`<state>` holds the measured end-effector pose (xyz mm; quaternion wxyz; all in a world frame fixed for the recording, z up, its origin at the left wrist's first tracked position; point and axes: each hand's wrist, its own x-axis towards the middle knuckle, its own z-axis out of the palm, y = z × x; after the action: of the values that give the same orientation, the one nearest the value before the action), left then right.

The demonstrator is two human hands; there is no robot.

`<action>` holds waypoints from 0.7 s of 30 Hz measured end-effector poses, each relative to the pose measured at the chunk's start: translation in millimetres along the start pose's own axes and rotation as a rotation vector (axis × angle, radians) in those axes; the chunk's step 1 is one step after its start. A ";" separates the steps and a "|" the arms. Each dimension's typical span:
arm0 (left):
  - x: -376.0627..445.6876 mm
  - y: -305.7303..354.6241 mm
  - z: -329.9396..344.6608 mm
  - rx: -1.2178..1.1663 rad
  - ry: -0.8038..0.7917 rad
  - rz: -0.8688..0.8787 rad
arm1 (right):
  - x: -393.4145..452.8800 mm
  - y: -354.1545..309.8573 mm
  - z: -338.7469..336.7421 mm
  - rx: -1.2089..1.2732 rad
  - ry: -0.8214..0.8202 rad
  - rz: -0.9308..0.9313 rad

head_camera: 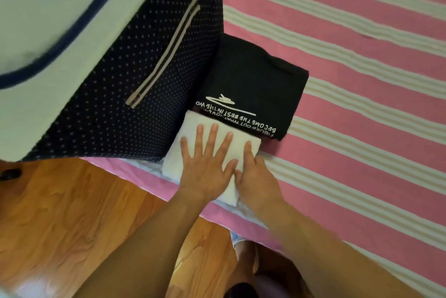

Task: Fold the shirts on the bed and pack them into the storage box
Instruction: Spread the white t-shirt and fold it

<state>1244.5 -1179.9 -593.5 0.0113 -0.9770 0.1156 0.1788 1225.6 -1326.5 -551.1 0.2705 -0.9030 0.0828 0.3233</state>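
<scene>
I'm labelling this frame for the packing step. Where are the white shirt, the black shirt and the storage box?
white shirt (193, 138): head view, bare folded cloth above the fingers.
black shirt (255, 75): head view, plain upper part of the fold.
storage box (115, 75): head view, dotted navy side wall.

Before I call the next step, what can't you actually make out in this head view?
- Inside of the storage box: only its dotted outer side and blurred top show.
- Black shirt's print: partly covered by the white shirt.
- White shirt's near part: under the left hand and right hand.
- Right thumb: out of sight.
</scene>
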 end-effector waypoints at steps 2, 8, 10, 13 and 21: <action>3.9 -1.3 -6.0 0.020 -0.096 0.006 | 5.9 -1.8 -18.2 -0.188 -0.111 0.032; -33.4 52.4 -70.7 0.139 -0.469 -0.197 | -104.9 46.4 -100.5 0.096 -0.242 -0.007; -50.0 101.5 -103.6 0.159 -0.591 -0.148 | -163.5 100.9 -123.9 0.181 -0.212 0.087; -64.0 192.6 -150.2 -0.039 -0.688 0.060 | -241.5 204.4 -144.8 0.300 -0.130 0.358; -87.1 434.8 -248.2 -0.606 -0.744 0.189 | -368.7 448.6 -219.3 0.596 0.230 0.744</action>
<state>1151.3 -1599.4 -322.2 -0.2494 -0.7915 0.1347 0.5415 911.8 -1831.4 -373.0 0.3725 -0.7254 0.5180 0.2584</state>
